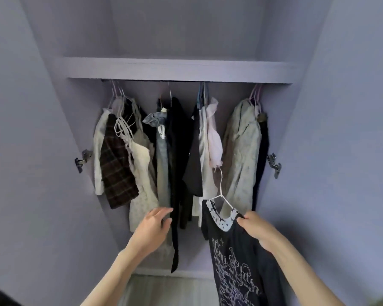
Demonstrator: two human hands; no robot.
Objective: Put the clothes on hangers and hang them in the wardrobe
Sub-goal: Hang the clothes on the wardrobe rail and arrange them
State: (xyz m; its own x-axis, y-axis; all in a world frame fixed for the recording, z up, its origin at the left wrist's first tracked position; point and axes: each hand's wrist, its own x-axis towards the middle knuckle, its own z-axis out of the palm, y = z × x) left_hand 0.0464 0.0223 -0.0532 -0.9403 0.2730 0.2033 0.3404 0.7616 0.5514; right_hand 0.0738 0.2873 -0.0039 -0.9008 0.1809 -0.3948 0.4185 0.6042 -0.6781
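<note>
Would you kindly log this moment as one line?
right hand: holds dark top on white hanger | left hand: touches hung black garment | not yet hung

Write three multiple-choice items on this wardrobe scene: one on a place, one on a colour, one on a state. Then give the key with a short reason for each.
1. Where is the plaid garment?
A. At the left end of the rail
B. On the shelf above the rail
C. In the right hand

2. What colour is the hanger in the dark printed top?
A. Red
B. White
C. Black

3. What is the state of the dark printed top?
A. Hanging from the rail
B. Held up below the rail, its hook free
C. Lying folded on the floor

Key:
1 A: it hangs among the clothes at the rail's left end.
2 B: the hook and shoulders above the collar are white.
3 B: the right hand grips it at the shoulder and the hook touches no rail, while the left hand reaches to the hanging black garment.
</note>
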